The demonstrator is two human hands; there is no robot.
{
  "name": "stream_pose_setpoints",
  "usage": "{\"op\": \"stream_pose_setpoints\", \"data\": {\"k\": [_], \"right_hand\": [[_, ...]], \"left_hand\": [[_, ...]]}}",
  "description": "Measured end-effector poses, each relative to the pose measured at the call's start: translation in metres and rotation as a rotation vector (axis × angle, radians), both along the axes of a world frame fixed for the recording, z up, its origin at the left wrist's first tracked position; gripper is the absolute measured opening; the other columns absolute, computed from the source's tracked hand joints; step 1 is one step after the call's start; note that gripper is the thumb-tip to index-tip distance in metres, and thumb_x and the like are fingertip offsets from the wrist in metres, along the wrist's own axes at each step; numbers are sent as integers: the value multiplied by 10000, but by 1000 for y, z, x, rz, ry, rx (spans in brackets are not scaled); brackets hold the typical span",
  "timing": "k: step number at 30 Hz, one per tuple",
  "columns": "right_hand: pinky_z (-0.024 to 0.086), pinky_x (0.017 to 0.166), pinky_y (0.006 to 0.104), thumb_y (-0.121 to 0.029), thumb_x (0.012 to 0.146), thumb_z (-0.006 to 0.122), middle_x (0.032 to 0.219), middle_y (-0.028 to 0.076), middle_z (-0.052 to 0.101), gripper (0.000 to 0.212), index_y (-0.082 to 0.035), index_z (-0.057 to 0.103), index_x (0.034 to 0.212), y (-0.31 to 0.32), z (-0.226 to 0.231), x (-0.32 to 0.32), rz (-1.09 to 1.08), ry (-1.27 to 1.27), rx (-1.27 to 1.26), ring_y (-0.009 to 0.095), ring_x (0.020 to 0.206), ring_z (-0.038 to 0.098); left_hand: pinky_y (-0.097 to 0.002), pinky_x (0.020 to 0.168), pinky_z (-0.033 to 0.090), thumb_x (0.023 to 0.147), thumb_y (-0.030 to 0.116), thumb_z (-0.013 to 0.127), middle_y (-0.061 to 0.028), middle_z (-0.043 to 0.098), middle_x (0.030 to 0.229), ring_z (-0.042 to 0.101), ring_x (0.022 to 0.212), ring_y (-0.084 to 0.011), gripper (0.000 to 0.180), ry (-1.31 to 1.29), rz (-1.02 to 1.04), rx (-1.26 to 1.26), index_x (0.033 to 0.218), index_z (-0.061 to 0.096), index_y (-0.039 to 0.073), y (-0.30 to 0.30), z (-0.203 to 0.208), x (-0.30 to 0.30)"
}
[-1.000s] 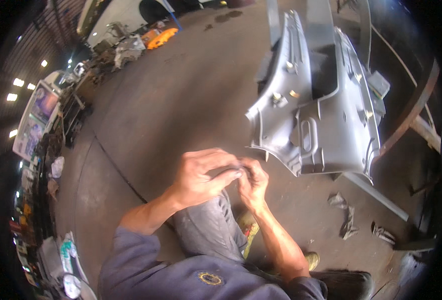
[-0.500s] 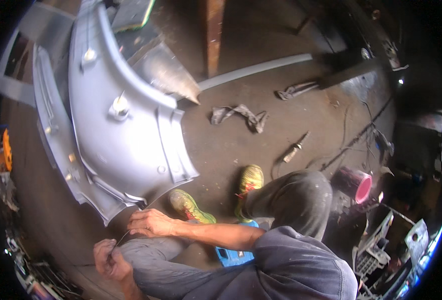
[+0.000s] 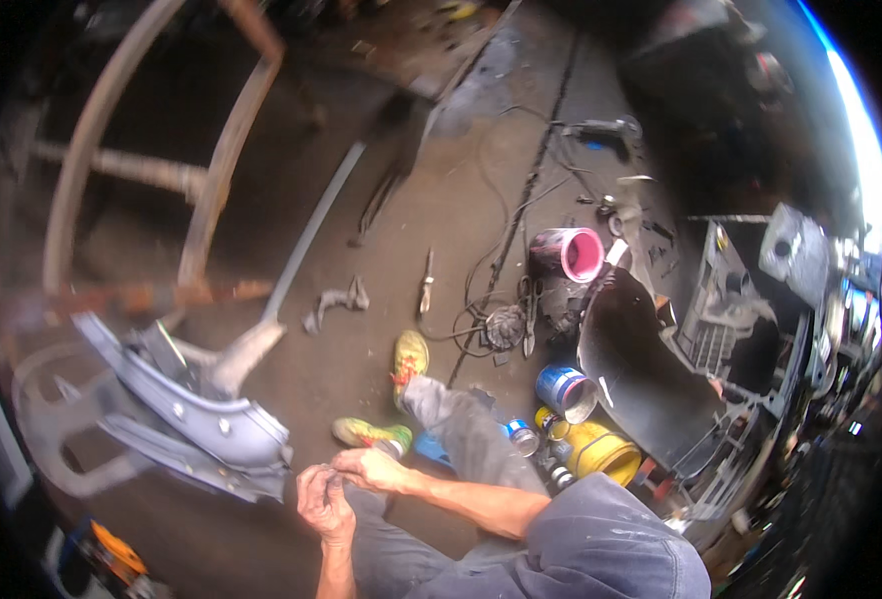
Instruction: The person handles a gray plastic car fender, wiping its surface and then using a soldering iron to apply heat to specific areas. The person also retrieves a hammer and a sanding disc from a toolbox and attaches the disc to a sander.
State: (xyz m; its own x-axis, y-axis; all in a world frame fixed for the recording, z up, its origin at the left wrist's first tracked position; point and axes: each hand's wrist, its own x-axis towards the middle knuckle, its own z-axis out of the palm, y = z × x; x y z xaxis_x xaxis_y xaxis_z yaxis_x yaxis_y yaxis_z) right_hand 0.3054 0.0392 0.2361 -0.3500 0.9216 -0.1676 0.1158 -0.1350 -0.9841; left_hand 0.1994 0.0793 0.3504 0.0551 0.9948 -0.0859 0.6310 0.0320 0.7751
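Observation:
My left hand (image 3: 327,506) is raised over my left thigh, its fingers closed in a pinch. Against it, my right hand (image 3: 369,469) is also closed, fingertips pressed together near the left ones. A thin strand ran between both hands a moment ago; now it is too fine to follow, and the fingers hide what lies between them. Just left of my hands is the lower end of a curved silver-grey car fender (image 3: 206,424) with small white knobs on it. A narrower grey panel (image 3: 176,454) lies along its near side.
A rusty metal frame (image 3: 216,185) stands at the far left. On the floor lie a crumpled rag (image 3: 339,302) and a tool (image 3: 427,285). To my right are a pink-lined can (image 3: 583,255), a blue can (image 3: 564,391), a yellow container (image 3: 602,454) and a dark curved panel (image 3: 640,369).
The view has swung to the right, so the fender now appears smaller and farther left, and the cans on the right show. My hands are closer together.

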Motion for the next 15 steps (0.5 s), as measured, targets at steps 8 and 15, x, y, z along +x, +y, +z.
{"op": "stream_pose_setpoints", "data": {"k": [8,15], "right_hand": [[518,754,392,-106,865,659,970,183,658,238,-18,639,1085,140,175,94,-556,355,46,311,903,666],[508,886,330,-140,896,636,1083,71,658,529,-142,456,1394,177,206,230,-790,216,-161,181,981,647]], "left_hand": [[-253,640,481,896,57,623,-59,596,788,578,717,-130,86,-528,-252,-125,955,635,-5,180,150,147],[-202,494,325,944,206,615,7,562,695,435,558,-42,219,-317,-470,-377,869,634,1,290,178,286]]}}
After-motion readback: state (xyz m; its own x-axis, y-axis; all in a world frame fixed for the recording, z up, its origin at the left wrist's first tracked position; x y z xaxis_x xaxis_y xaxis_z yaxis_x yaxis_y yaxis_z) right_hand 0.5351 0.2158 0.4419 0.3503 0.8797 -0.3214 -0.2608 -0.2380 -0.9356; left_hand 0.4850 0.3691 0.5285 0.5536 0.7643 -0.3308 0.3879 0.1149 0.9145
